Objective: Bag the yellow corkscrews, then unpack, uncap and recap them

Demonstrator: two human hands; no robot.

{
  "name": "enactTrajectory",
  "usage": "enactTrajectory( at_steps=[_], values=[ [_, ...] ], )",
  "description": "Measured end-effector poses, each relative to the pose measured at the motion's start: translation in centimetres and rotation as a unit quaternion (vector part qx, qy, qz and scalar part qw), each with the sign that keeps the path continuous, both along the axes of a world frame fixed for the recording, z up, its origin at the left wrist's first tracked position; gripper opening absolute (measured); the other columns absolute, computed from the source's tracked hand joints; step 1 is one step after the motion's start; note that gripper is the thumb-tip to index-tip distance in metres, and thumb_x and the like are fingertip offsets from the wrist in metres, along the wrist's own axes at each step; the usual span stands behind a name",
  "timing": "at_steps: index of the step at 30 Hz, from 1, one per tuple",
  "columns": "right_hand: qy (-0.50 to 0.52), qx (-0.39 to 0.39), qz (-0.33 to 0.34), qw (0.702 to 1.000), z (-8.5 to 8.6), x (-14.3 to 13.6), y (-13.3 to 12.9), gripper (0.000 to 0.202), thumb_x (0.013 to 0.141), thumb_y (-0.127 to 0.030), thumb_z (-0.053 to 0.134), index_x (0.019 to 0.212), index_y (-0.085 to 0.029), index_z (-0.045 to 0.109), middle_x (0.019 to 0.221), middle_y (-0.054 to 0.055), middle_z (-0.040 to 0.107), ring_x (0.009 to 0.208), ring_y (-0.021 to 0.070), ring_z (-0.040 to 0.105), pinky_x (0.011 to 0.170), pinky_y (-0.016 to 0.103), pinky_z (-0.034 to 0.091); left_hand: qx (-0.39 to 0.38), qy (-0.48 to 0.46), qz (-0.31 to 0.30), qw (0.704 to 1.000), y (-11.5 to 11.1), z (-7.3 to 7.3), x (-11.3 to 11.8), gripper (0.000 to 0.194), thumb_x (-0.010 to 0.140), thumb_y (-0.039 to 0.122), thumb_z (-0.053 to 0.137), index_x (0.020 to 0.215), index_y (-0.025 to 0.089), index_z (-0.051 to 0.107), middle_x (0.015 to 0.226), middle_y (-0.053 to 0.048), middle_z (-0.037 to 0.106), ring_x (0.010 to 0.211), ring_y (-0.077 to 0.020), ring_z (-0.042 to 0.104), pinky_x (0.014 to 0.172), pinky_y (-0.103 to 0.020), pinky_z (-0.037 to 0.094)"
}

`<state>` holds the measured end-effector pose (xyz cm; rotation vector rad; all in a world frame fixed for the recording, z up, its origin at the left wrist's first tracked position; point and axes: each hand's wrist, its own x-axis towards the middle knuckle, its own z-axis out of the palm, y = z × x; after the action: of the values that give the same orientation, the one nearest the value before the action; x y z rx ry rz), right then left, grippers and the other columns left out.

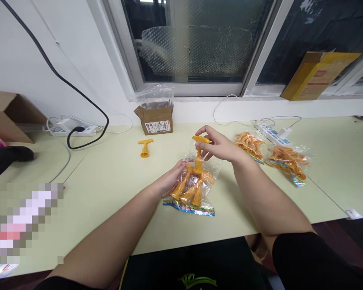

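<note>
A clear plastic bag (189,207) with a colourful edge holds several orange T-shaped pieces (189,193) in front of me. My left hand (174,177) grips the bag's left side, with its fingers at the mouth. My right hand (214,144) pinches the top bar of an orange T-shaped piece (199,163), whose wide end is inside the bag's upper opening. Another such piece (144,149) stands apart on the table to the left. Two filled bags, one nearer (249,145) and one farther right (288,161), lie to the right of my right hand.
A small open carton (157,120) sits by the wall. Power strips (274,135) and cables lie along the back of the table (115,173). A brown box (10,114) is at left, and a yellow box (319,76) leans against the window.
</note>
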<state>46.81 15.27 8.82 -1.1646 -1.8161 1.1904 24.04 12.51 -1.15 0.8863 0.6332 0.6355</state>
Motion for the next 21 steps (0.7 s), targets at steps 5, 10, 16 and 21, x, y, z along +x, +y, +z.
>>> enactTrajectory(
  at_steps=[5,10,16,21],
  values=[
    [0.112,-0.052,-0.073,0.990,-0.8,0.0,1.2,0.033,0.085,-0.024,0.070,0.100,-0.028,0.040,0.079,-0.004,0.068,0.065,0.0141,0.069,0.061,0.030,0.064,0.006,-0.014,0.037,0.999,0.1,-0.2,0.3,0.050,0.099,0.055,0.058,0.142,0.029,0.050,0.126,-0.010,0.070,0.096,-0.0249,0.074,0.083,-0.040,0.059],
    [0.167,-0.136,-0.012,0.977,-1.2,-0.3,1.3,0.040,0.085,-0.024,0.073,0.100,-0.028,0.036,0.084,-0.004,0.071,0.074,0.0148,0.074,0.074,0.034,0.066,-0.020,-0.046,0.066,0.997,0.1,-0.1,0.4,0.044,0.099,0.052,0.059,0.135,0.026,0.056,0.123,-0.010,0.071,0.095,-0.0243,0.073,0.083,-0.040,0.059],
    [0.109,-0.143,0.060,0.982,-0.8,0.8,0.9,0.037,0.090,-0.029,0.072,0.102,-0.026,0.037,0.108,0.002,0.073,0.080,0.0155,0.076,0.077,0.036,0.066,-0.071,-0.095,0.050,0.992,0.8,-0.1,-0.3,0.052,0.100,0.050,0.057,0.149,0.034,0.050,0.133,-0.009,0.069,0.103,-0.0273,0.073,0.083,-0.043,0.060],
    [0.122,-0.050,0.050,0.990,-0.3,1.9,1.0,0.041,0.091,-0.038,0.074,0.105,-0.028,0.037,0.104,-0.002,0.072,0.081,0.0152,0.075,0.079,0.037,0.066,-0.086,-0.112,0.028,0.990,1.1,-0.1,-0.7,0.057,0.102,0.052,0.053,0.155,0.036,0.043,0.133,-0.010,0.069,0.108,-0.0297,0.072,0.083,-0.047,0.061]
  ],
)
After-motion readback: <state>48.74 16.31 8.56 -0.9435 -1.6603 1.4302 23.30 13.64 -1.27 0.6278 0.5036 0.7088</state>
